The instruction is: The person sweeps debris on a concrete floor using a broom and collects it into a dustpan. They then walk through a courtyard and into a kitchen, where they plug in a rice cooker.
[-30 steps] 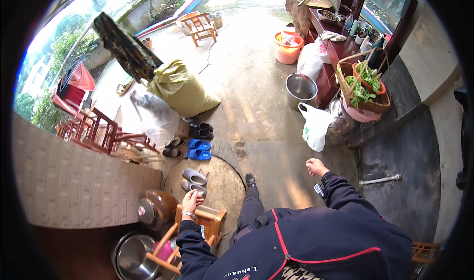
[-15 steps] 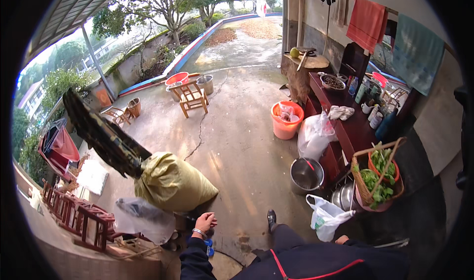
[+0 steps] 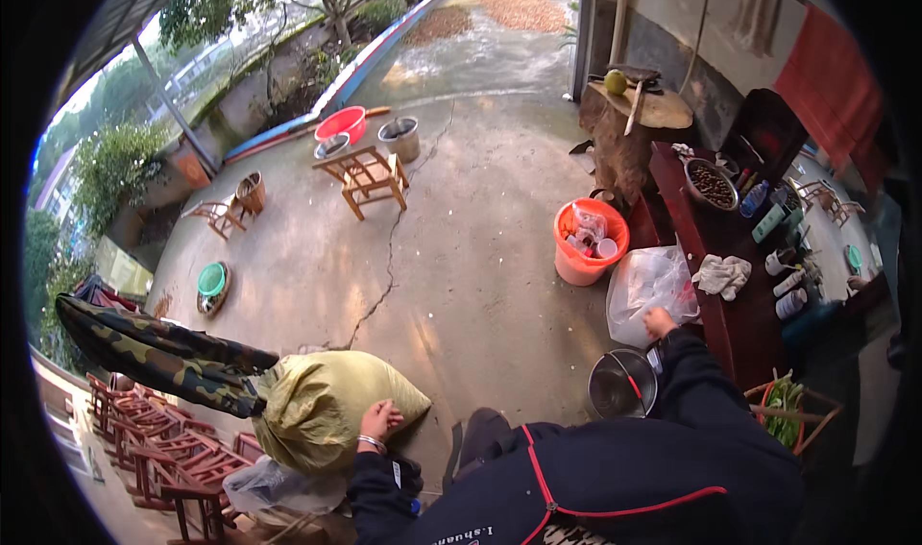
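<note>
Left hand: the left hand (image 3: 376,420) lies palm-down with fingers spread on the olive-green sack (image 3: 327,406); it presses flat on the cloth and grasps nothing.
Sack: a stuffed, rounded bag at about 7 o'clock in the view, resting on the concrete floor (image 3: 451,257), its near side under the hand.
Right hand: the right hand (image 3: 659,322) is at about 4 o'clock, against the lower edge of the clear plastic bag (image 3: 648,290); whether the fingers are closed on the plastic cannot be told.
Plastic bag: it stands on the floor just beside the dark wooden bench (image 3: 715,286), at 3 o'clock from the sack.
Steel pot: a round steel pot (image 3: 622,384) sits at 6 o'clock from the right hand, close below it.
Orange bucket: an orange bucket (image 3: 588,242) with cups inside stands at 11 o'clock from the plastic bag, near it.
Camouflage cloth: a long camouflage roll (image 3: 158,348) runs out at 9 o'clock from the sack, touching its top.
Red stools: a row of dark red wooden stools (image 3: 163,444) stands at 8 o'clock from the sack.
Far floor: a small wooden stool (image 3: 367,175) and a red basin (image 3: 342,122) are well apart at 12 o'clock.
</note>
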The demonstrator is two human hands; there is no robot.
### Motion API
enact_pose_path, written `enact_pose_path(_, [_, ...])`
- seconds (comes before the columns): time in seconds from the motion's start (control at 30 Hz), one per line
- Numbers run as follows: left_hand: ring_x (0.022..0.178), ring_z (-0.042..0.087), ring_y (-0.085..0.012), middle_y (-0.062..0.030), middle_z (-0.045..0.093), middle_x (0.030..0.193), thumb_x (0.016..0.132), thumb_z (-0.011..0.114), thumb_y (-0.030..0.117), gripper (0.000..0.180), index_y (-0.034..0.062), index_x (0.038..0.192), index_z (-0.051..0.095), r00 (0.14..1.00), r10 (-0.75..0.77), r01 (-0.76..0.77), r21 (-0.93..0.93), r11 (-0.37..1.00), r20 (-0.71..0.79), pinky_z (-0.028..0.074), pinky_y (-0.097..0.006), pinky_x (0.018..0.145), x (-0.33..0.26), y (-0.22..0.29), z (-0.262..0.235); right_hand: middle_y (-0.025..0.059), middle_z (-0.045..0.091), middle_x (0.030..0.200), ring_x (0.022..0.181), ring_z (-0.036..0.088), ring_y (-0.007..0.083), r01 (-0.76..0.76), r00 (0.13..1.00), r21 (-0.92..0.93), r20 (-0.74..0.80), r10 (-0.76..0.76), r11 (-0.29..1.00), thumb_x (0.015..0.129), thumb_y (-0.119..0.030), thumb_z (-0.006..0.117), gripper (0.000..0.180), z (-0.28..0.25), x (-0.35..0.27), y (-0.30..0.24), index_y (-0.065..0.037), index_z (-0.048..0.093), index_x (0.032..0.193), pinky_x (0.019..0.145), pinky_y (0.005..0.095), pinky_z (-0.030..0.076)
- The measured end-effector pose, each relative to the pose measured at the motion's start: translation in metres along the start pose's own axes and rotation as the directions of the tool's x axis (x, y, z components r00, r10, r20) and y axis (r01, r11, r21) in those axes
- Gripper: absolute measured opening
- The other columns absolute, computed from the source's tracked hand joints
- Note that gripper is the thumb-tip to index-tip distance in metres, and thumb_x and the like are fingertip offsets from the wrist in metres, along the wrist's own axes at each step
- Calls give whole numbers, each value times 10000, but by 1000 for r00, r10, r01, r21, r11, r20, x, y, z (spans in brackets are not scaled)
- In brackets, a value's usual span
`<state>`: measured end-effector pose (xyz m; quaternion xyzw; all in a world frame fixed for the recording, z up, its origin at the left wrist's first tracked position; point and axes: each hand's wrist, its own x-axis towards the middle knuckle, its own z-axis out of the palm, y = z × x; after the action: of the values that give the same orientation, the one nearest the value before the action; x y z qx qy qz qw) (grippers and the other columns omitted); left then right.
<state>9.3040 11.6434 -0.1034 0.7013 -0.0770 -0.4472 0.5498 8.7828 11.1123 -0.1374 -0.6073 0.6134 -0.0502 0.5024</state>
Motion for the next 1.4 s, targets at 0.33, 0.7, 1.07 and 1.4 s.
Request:
enact_pose_path(0.33, [575,582,-141,-77,590,725,826,513,258,251,23,913,527,983,-98,94,-32,995,-156,468,-237,490,296,123,-26,66,519,559,425,514,164,41,999,-338,6,-41,940,803,-208,479,187,64,218,-231,-36,552,812,356,279,418])
enact_pose_path(0.7, [607,568,-114,-64,582,775,843,502,240,275,21,1009,516,990,31,-49,130,990,136,459,-228,536,639,407,117,126,556,796,720,526,214,-173,781,-677,347,518,715,726,-259,542,280,-18,356,-183,-79,559,940,612,328,385])
enact_pose_path(1.07, [616,568,-113,-71,574,797,852,485,205,276,7,1044,496,995,-58,39,212,977,85,464,-210,531,877,602,161,71,515,538,403,500,200,558,820,-566,490,-296,607,798,-181,459,191,18,889,-648,-38,537,698,369,329,401])
enact_pose_path(1.4, [627,572,-119,-68,578,787,842,495,261,291,18,1001,521,995,-70,62,99,993,72,469,-221,557,1178,695,148,55,556,597,459,532,154,411,890,-457,389,-238,789,820,-248,457,234,269,1073,-1064,-49,571,863,409,291,439])
